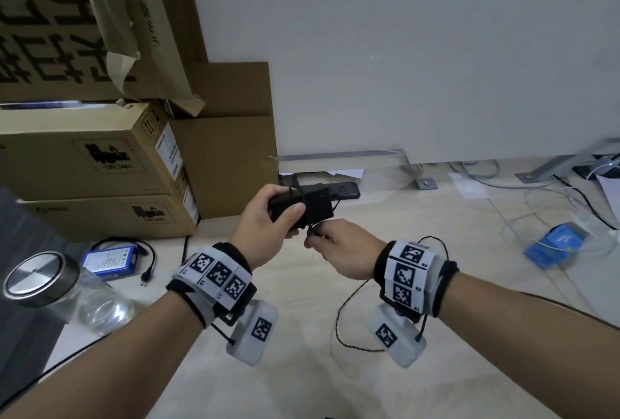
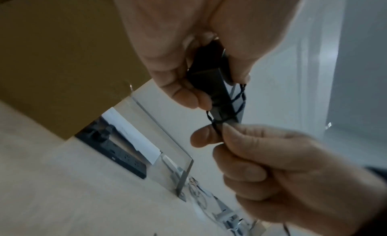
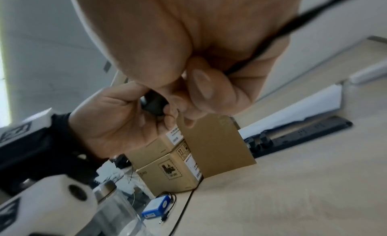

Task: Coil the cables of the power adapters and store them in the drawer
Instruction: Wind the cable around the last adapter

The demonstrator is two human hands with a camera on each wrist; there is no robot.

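Stacked cardboard boxes read "UN 3481". Above the worktop, the left hand grips the black power adapter; right hand fingers pinch its cable, whose criss-crossed turns only the left wrist view shows

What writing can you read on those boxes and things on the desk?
"UN 3481": upper cardboard box.
"UN 3481": lower cardboard box, blurrier.
Large black characters on the tall carton: not legible.
White box stickers, blue battery pack: too small to read.
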